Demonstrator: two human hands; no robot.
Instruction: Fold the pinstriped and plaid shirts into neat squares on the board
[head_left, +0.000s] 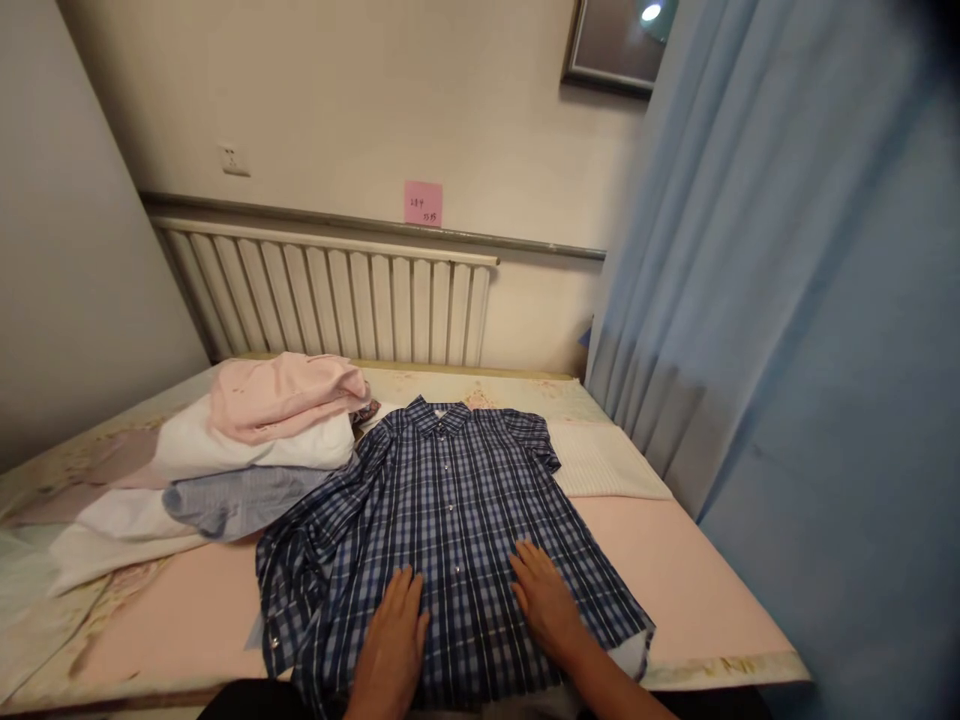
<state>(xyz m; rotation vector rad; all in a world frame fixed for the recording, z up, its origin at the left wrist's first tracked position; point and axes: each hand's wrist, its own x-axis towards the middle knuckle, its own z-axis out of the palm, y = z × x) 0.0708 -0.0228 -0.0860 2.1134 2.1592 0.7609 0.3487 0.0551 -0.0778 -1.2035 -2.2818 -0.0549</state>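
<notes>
From here I have left hand (394,635), right hand (549,603) apart, palms down on 1 plaid shirt (431,500), clothes pile (259,440) alongside.

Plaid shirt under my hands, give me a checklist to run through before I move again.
1. Plaid shirt front up, collar at the far end: ok.
2. Left hand and right hand lying on the fabric, fingers gripping nothing: ok.
3. Sleeve on the left laid smooth: not ok, it is creased and bunched along the side.
4. Cuff of the sleeve on the right in sight: not ok, only the upper part shows.
5. Clothes pile apart from the shirt: cannot tell, they meet closely in this view.
</notes>
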